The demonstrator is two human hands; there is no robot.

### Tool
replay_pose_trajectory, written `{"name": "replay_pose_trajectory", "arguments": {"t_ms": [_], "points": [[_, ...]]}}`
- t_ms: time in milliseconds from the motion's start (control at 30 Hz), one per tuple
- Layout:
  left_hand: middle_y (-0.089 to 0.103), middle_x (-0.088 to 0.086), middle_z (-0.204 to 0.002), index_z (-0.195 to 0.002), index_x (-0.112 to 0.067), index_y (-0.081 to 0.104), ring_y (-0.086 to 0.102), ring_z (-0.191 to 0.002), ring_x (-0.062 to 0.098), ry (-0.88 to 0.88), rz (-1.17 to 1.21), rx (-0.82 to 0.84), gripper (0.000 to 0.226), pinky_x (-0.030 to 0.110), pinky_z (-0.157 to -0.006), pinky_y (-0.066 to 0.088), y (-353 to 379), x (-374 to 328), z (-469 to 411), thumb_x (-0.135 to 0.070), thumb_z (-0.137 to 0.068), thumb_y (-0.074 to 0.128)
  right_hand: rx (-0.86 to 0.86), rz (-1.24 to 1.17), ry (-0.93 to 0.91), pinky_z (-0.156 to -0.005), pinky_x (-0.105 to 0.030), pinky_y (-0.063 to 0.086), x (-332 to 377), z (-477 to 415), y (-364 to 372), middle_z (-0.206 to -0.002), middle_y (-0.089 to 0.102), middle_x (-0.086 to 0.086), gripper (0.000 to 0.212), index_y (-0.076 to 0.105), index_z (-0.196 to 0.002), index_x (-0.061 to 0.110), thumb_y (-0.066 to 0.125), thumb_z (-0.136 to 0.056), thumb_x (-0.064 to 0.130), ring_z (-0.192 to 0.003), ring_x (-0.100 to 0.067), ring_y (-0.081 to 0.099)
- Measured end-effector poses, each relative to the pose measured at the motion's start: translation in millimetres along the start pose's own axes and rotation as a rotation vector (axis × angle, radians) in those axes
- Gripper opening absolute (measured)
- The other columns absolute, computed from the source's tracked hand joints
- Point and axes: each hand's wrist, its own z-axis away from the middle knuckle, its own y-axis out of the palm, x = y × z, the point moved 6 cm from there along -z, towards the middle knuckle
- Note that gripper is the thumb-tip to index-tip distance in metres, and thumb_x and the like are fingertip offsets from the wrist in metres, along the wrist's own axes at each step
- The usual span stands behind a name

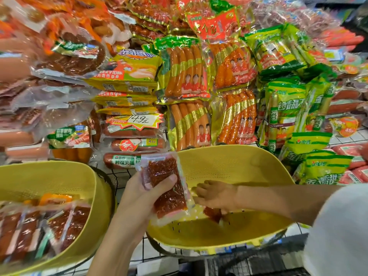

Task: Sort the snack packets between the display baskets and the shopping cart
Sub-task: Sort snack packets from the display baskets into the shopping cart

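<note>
My left hand (139,196) grips a clear packet of dark red snack (167,188), upright above the near rim of the right yellow basket (229,164). My right hand (216,195) reaches down into that basket, its fingers curled round another red packet (213,214) near the basket's bottom. The left yellow basket (49,176) holds several similar red packets (65,226).
Stacks of sausage packs (187,72) and green-yellow packs (288,108) rise behind the baskets. A price tag (137,120) hangs on the middle stack. Dark wire mesh of the cart (249,263) shows below the baskets.
</note>
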Motion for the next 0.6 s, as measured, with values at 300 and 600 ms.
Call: {"name": "replay_pose_trajectory", "arguments": {"t_ms": [300,600], "points": [[0.074,0.015,-0.098,-0.111,-0.009,0.064,0.072,-0.087,0.029,0.035,0.015,-0.008,0.042,0.034,-0.062,0.059,-5,-6,0,-0.011,-0.069,0.071,-0.305,-0.527,0.261,-0.070,-0.024,0.041,-43,38,-40,-0.113,0.056,-0.002,0.014,0.059,-0.107,0.011,0.053,-0.095,0.016,-0.097,-0.019,0.059],[0.075,-0.003,-0.099,-0.111,-0.015,0.061,0.071,-0.093,0.015,0.161,-0.175,0.101,0.051,0.029,-0.076,0.058,29,-15,-6,-0.040,-0.067,0.070,-0.893,-1.957,0.282,-0.052,-0.014,0.036,-29,139,-96,-0.066,0.045,-0.007,0.012,0.062,-0.075,0.017,0.062,-0.085,0.025,-0.053,-0.006,0.043]]}}
